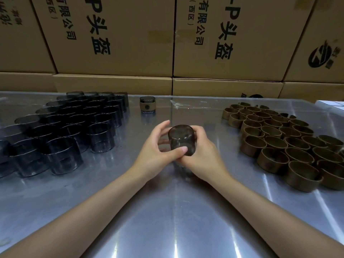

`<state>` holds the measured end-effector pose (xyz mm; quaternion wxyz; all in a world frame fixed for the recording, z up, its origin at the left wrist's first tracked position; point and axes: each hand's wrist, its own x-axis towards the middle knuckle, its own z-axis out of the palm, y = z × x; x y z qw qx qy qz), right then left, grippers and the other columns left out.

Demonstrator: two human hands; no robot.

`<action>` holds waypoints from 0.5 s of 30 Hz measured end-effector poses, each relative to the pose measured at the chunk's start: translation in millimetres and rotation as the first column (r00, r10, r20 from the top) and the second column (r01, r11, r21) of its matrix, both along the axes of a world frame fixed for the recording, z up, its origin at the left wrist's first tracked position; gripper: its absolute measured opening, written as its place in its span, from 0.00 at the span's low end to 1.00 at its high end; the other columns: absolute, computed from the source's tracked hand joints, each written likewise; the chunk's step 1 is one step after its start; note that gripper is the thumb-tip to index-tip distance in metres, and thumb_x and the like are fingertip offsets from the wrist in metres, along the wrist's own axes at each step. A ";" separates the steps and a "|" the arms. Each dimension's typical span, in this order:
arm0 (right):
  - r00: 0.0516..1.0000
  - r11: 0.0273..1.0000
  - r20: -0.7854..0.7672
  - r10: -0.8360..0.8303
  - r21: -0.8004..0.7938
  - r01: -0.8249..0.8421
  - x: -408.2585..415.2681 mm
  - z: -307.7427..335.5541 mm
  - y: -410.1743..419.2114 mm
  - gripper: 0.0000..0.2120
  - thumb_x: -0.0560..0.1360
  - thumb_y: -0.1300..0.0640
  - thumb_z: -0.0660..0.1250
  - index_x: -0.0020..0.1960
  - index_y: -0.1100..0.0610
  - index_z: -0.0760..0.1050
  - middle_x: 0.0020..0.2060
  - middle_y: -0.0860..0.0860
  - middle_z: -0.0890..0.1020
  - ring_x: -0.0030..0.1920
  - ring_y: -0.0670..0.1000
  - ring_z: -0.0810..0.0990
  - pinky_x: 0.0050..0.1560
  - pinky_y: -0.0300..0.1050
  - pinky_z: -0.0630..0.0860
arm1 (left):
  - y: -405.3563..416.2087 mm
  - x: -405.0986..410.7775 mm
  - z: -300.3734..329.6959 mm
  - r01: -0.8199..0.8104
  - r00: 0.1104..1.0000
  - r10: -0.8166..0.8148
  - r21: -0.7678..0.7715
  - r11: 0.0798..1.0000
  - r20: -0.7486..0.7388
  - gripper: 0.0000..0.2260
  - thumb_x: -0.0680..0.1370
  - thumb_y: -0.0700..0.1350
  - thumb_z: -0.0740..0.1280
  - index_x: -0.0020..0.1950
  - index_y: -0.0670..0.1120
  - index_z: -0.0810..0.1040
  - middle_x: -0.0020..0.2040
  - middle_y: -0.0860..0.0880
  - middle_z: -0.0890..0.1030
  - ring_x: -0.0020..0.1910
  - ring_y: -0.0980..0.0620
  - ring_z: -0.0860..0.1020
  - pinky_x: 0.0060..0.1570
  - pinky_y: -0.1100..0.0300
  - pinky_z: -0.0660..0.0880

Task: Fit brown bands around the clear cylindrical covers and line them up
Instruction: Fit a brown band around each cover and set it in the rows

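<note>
Both hands hold one smoky clear cylindrical cover (181, 135) above the middle of the table. My left hand (160, 146) wraps its left side, thumb across the front. My right hand (202, 146) curls round its right side. I see no brown band on this cover. Several bare clear covers (74, 127) stand in rows at the left. Several loose brown bands (283, 138) lie clustered at the right. One cover with a brown band fitted (147, 104) stands alone at the far middle.
The table (176, 211) is shiny metal under a plastic film. Stacked cardboard boxes (115, 38) with printed characters wall off the far edge. A scrap of clear plastic (183, 105) lies beside the banded cover.
</note>
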<state>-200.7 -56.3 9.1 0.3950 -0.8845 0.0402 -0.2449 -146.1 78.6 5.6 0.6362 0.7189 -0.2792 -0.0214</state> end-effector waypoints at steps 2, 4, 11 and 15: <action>0.997 1.000 -0.076 -0.021 -0.005 0.021 1.4 -0.9 -2.1 0.30 0.69 0.52 0.72 0.67 0.49 0.61 0.52 0.45 0.77 0.55 0.53 0.78 0.48 0.47 0.75 | -0.9 0.7 -1.4 0.054 0.998 -0.054 0.023 0.998 -0.025 0.37 0.71 0.40 0.75 0.75 0.50 0.61 0.67 0.55 0.73 0.63 0.55 0.75 0.55 0.68 0.73; 0.991 0.999 -0.126 -0.033 -0.001 0.033 2.3 -2.5 -4.1 0.32 0.71 0.53 0.70 0.69 0.50 0.59 0.53 0.48 0.77 0.55 0.55 0.78 0.47 0.46 0.73 | -2.1 0.9 -2.5 0.085 0.996 -0.083 0.031 0.996 -0.045 0.37 0.72 0.39 0.74 0.76 0.50 0.60 0.68 0.55 0.71 0.64 0.55 0.74 0.50 0.75 0.72; 1.000 0.995 0.017 0.013 0.102 -0.015 1.8 0.0 -6.4 0.30 0.71 0.52 0.67 0.71 0.52 0.63 0.61 0.47 0.72 0.67 0.49 0.66 0.60 0.40 0.65 | -2.3 0.0 1.6 0.077 0.989 -0.082 -0.048 0.996 -0.123 0.32 0.75 0.42 0.70 0.76 0.50 0.61 0.69 0.54 0.70 0.64 0.59 0.73 0.54 0.69 0.74; 0.944 0.908 0.240 -0.227 -0.297 0.294 -6.7 6.2 -28.7 0.23 0.69 0.56 0.64 0.65 0.54 0.71 0.60 0.49 0.73 0.62 0.51 0.65 0.60 0.45 0.64 | 1.4 0.7 4.9 0.021 0.995 -0.023 -0.020 1.000 -0.100 0.26 0.77 0.44 0.68 0.73 0.51 0.65 0.69 0.56 0.72 0.64 0.59 0.74 0.56 0.68 0.73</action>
